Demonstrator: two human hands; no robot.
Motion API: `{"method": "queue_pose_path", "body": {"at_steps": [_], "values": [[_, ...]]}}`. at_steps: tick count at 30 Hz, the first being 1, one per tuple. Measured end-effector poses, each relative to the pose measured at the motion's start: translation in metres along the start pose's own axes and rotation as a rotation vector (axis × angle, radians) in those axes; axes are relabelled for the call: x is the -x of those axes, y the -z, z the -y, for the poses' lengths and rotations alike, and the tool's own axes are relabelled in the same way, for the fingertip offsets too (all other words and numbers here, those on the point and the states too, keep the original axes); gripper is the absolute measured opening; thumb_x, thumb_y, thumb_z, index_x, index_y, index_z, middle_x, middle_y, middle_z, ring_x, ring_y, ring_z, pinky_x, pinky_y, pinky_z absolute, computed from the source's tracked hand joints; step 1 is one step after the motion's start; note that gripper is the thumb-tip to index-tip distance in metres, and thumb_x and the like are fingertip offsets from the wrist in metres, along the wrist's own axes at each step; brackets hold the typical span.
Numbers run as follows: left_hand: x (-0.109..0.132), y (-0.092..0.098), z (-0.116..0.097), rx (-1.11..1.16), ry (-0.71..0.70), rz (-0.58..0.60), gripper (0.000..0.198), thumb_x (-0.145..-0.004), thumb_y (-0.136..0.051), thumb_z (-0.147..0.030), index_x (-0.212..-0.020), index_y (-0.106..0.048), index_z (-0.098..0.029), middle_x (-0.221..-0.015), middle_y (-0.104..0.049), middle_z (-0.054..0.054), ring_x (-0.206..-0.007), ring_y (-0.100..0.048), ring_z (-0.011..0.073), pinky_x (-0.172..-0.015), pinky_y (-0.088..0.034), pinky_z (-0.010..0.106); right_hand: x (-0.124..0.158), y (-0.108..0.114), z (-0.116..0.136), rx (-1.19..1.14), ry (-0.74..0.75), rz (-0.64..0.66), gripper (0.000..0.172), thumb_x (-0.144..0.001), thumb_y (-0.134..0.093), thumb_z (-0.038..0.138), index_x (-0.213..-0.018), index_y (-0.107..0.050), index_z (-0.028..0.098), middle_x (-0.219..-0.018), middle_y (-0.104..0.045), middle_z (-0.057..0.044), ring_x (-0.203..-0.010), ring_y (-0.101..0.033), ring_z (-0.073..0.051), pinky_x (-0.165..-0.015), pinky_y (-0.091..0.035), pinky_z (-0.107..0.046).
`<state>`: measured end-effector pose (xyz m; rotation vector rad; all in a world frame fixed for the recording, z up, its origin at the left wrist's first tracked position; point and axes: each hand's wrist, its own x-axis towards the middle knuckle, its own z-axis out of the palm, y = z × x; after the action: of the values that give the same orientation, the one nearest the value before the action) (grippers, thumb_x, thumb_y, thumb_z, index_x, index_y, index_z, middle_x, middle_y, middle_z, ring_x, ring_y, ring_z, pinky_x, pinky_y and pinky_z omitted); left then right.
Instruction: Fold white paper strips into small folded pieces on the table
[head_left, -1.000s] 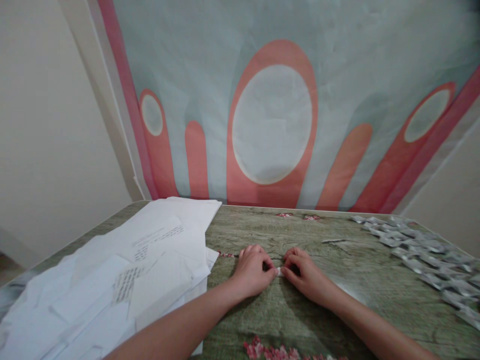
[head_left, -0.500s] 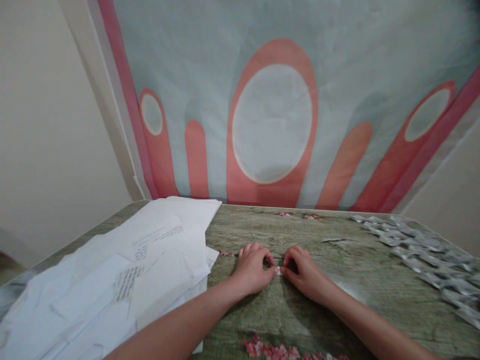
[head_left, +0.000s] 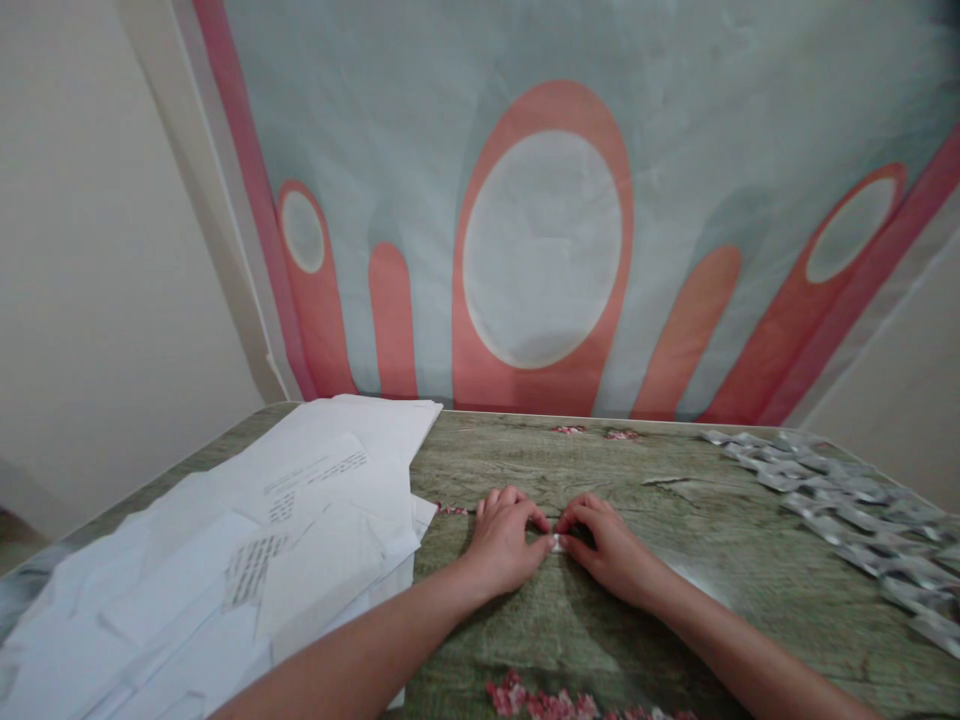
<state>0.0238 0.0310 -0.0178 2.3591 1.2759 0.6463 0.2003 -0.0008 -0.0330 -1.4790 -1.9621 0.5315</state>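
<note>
Near the middle of the table, my left hand [head_left: 510, 540] and my right hand [head_left: 609, 545] meet over a small white piece [head_left: 556, 542], which looks like paper. Thumb and index finger of each hand pinch it from opposite sides, close to the tabletop. Most of the piece is hidden by the fingertips, so its shape does not show. Left of my left hand lies a big loose heap of white paper sheets [head_left: 322, 540], some with printed text.
Rows of grey-white folded strips [head_left: 847, 510] lie along the table's right side. The wood-patterned table [head_left: 480, 460] bears pink flower prints [head_left: 547, 700]. Behind it rises a blue-grey wall covering [head_left: 675, 130] with red shapes, and a pale wall [head_left: 97, 250] stands at left.
My right index finger has moved slightly left, towards my left hand's fingertips, over the white piece. Otherwise both hands stay in place, and the view shifts only slightly.
</note>
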Motion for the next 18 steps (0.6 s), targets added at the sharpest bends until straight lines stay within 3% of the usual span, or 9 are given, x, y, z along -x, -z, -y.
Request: {"method": "queue_pose_path", "body": {"at_steps": [8, 18], "values": [[0.005, 0.004, -0.002, 0.024, -0.039, 0.010, 0.013, -0.071, -0.070, -0.034, -0.080, -0.064, -0.026, -0.091, -0.054, 0.000, -0.095, -0.047, 0.0212, -0.082, -0.034, 0.034, 0.008, -0.003, -0.002, -0.033, 0.043, -0.017, 0.003, -0.082, -0.054, 0.020, -0.083, -0.058, 0.021, -0.086, -0.059, -0.003, -0.083, -0.053, -0.020, -0.076, -0.038, -0.034], [0.005, 0.006, -0.003, 0.032, -0.094, 0.043, 0.009, -0.075, -0.067, -0.033, -0.075, -0.066, -0.023, -0.087, -0.055, 0.001, -0.092, -0.049, 0.0201, -0.081, -0.034, 0.033, 0.016, -0.006, 0.000, -0.043, -0.008, -0.036, 0.004, -0.083, -0.053, 0.024, -0.084, -0.056, 0.022, -0.080, -0.060, -0.001, -0.078, -0.053, -0.020, -0.072, -0.040, -0.033]]}}
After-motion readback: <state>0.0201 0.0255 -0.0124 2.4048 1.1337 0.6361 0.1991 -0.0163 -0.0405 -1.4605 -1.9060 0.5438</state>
